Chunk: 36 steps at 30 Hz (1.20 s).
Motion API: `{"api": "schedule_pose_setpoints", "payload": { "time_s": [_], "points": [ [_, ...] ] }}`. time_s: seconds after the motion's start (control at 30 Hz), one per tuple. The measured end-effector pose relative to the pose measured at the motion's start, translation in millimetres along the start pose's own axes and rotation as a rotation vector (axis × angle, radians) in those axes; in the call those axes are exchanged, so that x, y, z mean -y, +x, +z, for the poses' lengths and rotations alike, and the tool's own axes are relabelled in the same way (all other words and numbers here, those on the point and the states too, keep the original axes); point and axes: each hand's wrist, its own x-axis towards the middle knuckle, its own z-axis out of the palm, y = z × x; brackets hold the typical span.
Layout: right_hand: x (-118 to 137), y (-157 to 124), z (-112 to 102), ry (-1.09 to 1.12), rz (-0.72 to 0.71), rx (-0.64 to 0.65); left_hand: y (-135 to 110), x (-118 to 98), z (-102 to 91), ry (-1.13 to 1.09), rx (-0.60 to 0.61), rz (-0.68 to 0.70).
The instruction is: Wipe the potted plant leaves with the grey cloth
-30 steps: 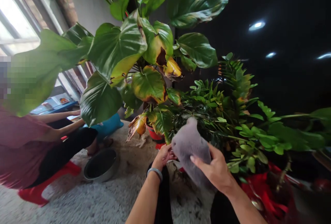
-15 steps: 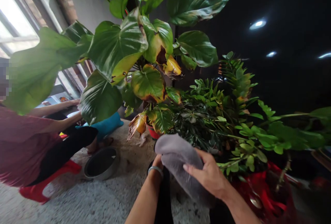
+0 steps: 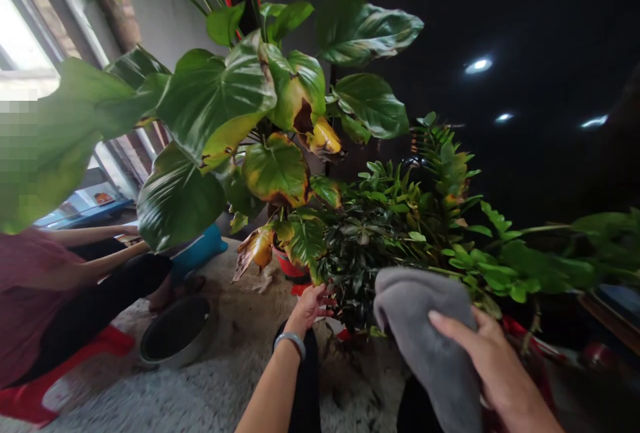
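Observation:
My right hand [image 3: 495, 369] grips a grey cloth [image 3: 425, 333] at the lower right, in front of the small-leaved green plants [image 3: 425, 219]. My left hand [image 3: 313, 306], with a silver bangle on the wrist, reaches forward with fingers curled among the dark leaves of a low plant [image 3: 355, 259]; what it holds, if anything, is hidden by the foliage. Behind stands a large plant with broad, yellowing leaves [image 3: 240, 113] in a red pot [image 3: 290, 266].
A person in a red top [image 3: 30, 293] sits at the left on a red stool [image 3: 30, 393], arms stretched toward the window side. A metal bowl [image 3: 175, 333] rests on the speckled floor. A blue container [image 3: 197, 253] lies behind it. Red-wrapped pots stand at the right.
My right hand carried the grey cloth from the centre down and to the right. My left hand let go of the cloth and reached into the dark low plant.

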Motion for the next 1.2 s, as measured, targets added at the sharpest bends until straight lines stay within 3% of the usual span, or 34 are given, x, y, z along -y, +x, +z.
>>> {"api": "schedule_pose_setpoints", "payload": {
  "time_s": [0.07,0.13,0.23,0.33,0.4,0.47,0.53,0.63,0.7,0.73,0.83,0.93,1.0,1.07,1.2],
  "points": [
    [15,16,1,0.078,-0.122,-0.217,-2,-1,3.3,-0.006,-0.02,0.001],
    [14,31,12,0.12,-0.174,-0.3,-3,-2,6.2,-0.013,-0.035,-0.002],
    [-16,32,39,0.106,-0.061,-0.135,-3,-2,7.7,-0.009,-0.026,0.0],
    [-51,5,58,-0.024,0.006,0.115,-1,-1,6.4,-0.011,-0.018,0.008],
    [-57,-15,58,-0.079,-0.014,0.275,0,-1,5.2,-0.025,-0.025,0.02],
    [-45,-24,48,-0.063,-0.051,0.314,0,-1,4.4,-0.039,-0.024,0.025],
    [-21,-18,30,-0.027,-0.081,0.199,-1,-1,4.2,-0.045,-0.023,0.028],
    [6,12,9,-0.026,-0.206,-0.18,-3,-2,5.9,-0.043,-0.034,0.044],
    [4,33,7,-0.102,-0.303,-0.35,-5,-3,7.8,-0.032,-0.055,0.049],
    [-5,39,11,-0.161,-0.324,-0.351,-6,-3,8.6,-0.024,-0.07,0.048],
    [-43,36,31,-0.327,-0.264,-0.109,-8,-3,8.2,-0.026,-0.107,0.066],
    [-61,7,48,-0.379,-0.23,0.163,-8,-3,3.2,-0.146,-0.124,0.157],
    [-46,-11,51,-0.345,-0.291,0.315,-6,-4,-0.1,-0.235,-0.123,0.222],
    [-14,-19,49,-0.272,-0.348,0.408,-3,-3,-1.3,-0.266,-0.126,0.249],
    [35,-1,58,-0.024,-0.298,0.34,2,0,1.0,-0.152,-0.191,0.183]
  ]
}}
